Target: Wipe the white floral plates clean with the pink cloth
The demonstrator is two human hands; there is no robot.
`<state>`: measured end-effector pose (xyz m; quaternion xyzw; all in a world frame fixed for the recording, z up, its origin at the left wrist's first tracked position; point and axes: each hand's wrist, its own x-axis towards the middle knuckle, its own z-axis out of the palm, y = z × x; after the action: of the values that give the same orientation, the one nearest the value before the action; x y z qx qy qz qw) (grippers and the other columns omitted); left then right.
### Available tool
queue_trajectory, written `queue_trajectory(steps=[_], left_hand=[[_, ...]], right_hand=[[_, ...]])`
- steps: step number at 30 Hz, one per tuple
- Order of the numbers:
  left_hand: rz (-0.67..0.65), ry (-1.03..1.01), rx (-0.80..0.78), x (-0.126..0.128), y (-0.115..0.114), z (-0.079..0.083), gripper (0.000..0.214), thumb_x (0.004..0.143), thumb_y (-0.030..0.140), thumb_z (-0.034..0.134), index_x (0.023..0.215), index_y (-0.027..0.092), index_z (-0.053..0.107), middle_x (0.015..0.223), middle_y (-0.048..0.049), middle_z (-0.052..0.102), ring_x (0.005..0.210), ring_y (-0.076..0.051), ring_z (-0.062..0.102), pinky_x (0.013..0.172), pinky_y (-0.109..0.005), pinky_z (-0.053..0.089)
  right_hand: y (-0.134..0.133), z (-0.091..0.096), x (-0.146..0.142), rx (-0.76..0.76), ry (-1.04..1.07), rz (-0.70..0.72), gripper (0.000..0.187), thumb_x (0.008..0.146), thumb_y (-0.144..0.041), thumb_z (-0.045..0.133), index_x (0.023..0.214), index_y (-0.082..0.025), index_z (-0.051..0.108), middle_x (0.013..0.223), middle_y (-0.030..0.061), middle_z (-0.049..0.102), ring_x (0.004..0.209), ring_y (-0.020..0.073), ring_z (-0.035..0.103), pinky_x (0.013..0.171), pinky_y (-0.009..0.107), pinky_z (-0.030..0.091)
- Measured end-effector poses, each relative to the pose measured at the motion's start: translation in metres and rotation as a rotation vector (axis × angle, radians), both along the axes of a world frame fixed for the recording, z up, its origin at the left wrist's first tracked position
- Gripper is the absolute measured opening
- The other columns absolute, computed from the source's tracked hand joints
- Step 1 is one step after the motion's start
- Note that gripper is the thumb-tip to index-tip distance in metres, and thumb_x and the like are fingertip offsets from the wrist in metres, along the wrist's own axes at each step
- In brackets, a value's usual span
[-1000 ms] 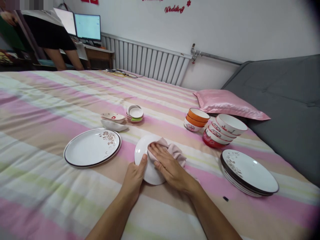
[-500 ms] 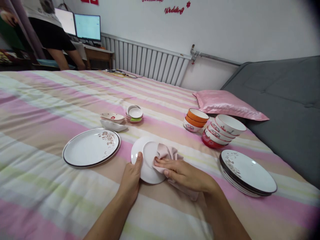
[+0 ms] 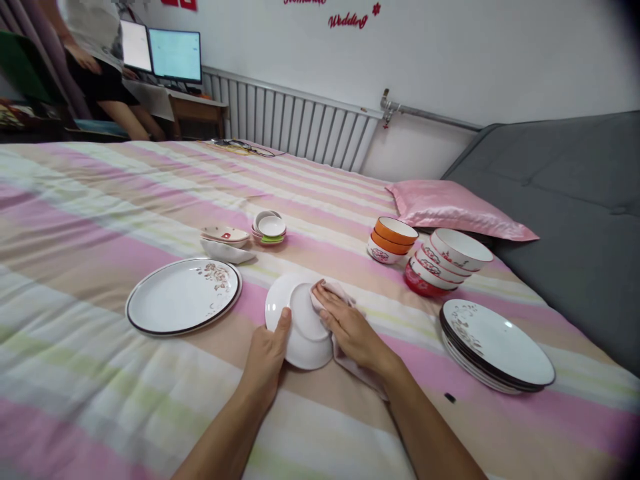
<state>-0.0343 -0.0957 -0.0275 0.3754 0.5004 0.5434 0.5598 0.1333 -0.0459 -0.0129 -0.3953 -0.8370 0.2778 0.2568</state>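
Observation:
A white plate [image 3: 295, 313] lies upside down on the striped bedspread [image 3: 100, 220] in front of me. My left hand [image 3: 267, 357] grips its near left rim, thumb on top. My right hand [image 3: 350, 330] presses a pale pink cloth [image 3: 345, 357] flat against the plate's right side, fingers stretched along the cloth.
A large flowered plate [image 3: 183, 295] lies to the left, small dishes [image 3: 225, 241] and saucers [image 3: 270, 227] behind it. Stacked bowls [image 3: 395, 239], more bowls [image 3: 447, 261] and a plate stack [image 3: 495, 345] sit right. A pink pillow [image 3: 455, 210] and grey sofa [image 3: 565, 220] lie beyond. A person stands far left by monitors [image 3: 175, 55].
My right hand with the cloth slid from the plate's near right side up to its far right edge. The person in the background moved left.

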Motion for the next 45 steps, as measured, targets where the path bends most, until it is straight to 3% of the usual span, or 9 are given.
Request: queue_trajectory(steps=[7, 12, 16, 23, 29, 33, 36, 40, 45], left_hand=[[-0.003, 0.179, 0.040, 0.004, -0.005, 0.009, 0.057, 0.071, 0.054, 0.061, 0.088, 0.000, 0.068, 0.069, -0.0123, 0.069, 0.070, -0.025, 0.063, 0.062, -0.028, 0.049], [-0.083, 0.219, 0.150, 0.004, -0.006, 0.005, 0.043, 0.073, 0.045, 0.063, 0.084, 0.005, 0.069, 0.074, -0.0099, 0.069, 0.069, -0.021, 0.061, 0.063, -0.024, 0.049], [-0.135, 0.236, 0.184, 0.004, -0.008, 0.006, 0.035, 0.070, 0.042, 0.066, 0.074, 0.007, 0.068, 0.064, -0.0069, 0.065, 0.065, -0.019, 0.059, 0.059, -0.023, 0.048], [-0.116, 0.213, 0.116, 0.003, -0.009, 0.004, 0.042, 0.066, 0.050, 0.066, 0.058, 0.009, 0.062, 0.048, -0.0033, 0.053, 0.055, -0.016, 0.051, 0.049, -0.023, 0.042], [-0.147, 0.298, 0.138, 0.004, -0.009, 0.004, 0.046, 0.071, 0.052, 0.060, 0.050, 0.013, 0.051, 0.043, 0.0022, 0.039, 0.044, -0.008, 0.034, 0.042, -0.021, 0.032], [-0.130, 0.293, 0.150, 0.004, -0.009, 0.006, 0.044, 0.071, 0.052, 0.061, 0.053, 0.013, 0.052, 0.047, 0.0011, 0.043, 0.047, -0.009, 0.036, 0.045, -0.021, 0.035], [-0.112, 0.307, 0.146, 0.004, -0.009, 0.005, 0.043, 0.070, 0.052, 0.062, 0.054, 0.013, 0.054, 0.047, 0.0002, 0.045, 0.048, -0.010, 0.038, 0.045, -0.021, 0.035], [-0.131, 0.349, 0.142, 0.004, -0.009, 0.004, 0.044, 0.073, 0.051, 0.059, 0.054, 0.012, 0.054, 0.048, 0.0000, 0.045, 0.048, -0.010, 0.038, 0.045, -0.021, 0.035], [-0.157, 0.317, 0.127, 0.004, -0.008, 0.005, 0.044, 0.074, 0.051, 0.058, 0.062, 0.009, 0.061, 0.055, -0.0036, 0.053, 0.053, -0.013, 0.045, 0.051, -0.023, 0.039]], right_hand=[[-0.011, 0.013, -0.011, 0.077, 0.226, -0.035, 0.046, 0.095, -0.036, 0.032, 0.140, -0.026, 0.031, 0.148, -0.0011, 0.027, 0.139, 0.0164, 0.017, 0.115, 0.043, 0.014], [-0.019, 0.020, -0.016, 0.174, 0.190, -0.032, 0.044, 0.096, -0.032, 0.031, 0.140, -0.029, 0.030, 0.148, -0.0041, 0.028, 0.139, 0.0153, 0.015, 0.116, 0.044, 0.011], [-0.018, 0.019, -0.015, 0.226, 0.171, -0.073, 0.045, 0.096, -0.030, 0.032, 0.140, -0.028, 0.029, 0.149, -0.0041, 0.026, 0.139, 0.0142, 0.014, 0.116, 0.042, 0.012], [-0.007, 0.011, -0.008, 0.120, 0.314, -0.186, 0.046, 0.095, -0.037, 0.032, 0.140, -0.026, 0.031, 0.148, -0.0017, 0.028, 0.138, 0.0141, 0.019, 0.115, 0.039, 0.015], [0.007, -0.001, 0.003, -0.009, 0.383, -0.326, 0.053, 0.092, -0.047, 0.033, 0.139, -0.021, 0.035, 0.143, 0.0045, 0.038, 0.133, 0.0187, 0.032, 0.113, 0.041, 0.021], [0.014, -0.008, 0.008, -0.046, 0.388, -0.398, 0.055, 0.090, -0.051, 0.035, 0.135, -0.019, 0.041, 0.130, 0.0077, 0.054, 0.123, 0.0229, 0.047, 0.106, 0.045, 0.032], [0.016, -0.012, 0.009, -0.062, 0.411, -0.416, 0.055, 0.090, -0.051, 0.035, 0.134, -0.020, 0.042, 0.127, 0.0079, 0.056, 0.119, 0.0237, 0.050, 0.104, 0.046, 0.034], [0.012, -0.010, 0.004, -0.054, 0.415, -0.394, 0.055, 0.092, -0.049, 0.033, 0.139, -0.020, 0.034, 0.140, 0.0064, 0.042, 0.130, 0.0210, 0.038, 0.110, 0.044, 0.026], [-0.004, 0.006, -0.007, 0.039, 0.370, -0.229, 0.049, 0.094, -0.043, 0.031, 0.140, -0.026, 0.031, 0.149, -0.0012, 0.025, 0.139, 0.0149, 0.017, 0.115, 0.040, 0.014]])
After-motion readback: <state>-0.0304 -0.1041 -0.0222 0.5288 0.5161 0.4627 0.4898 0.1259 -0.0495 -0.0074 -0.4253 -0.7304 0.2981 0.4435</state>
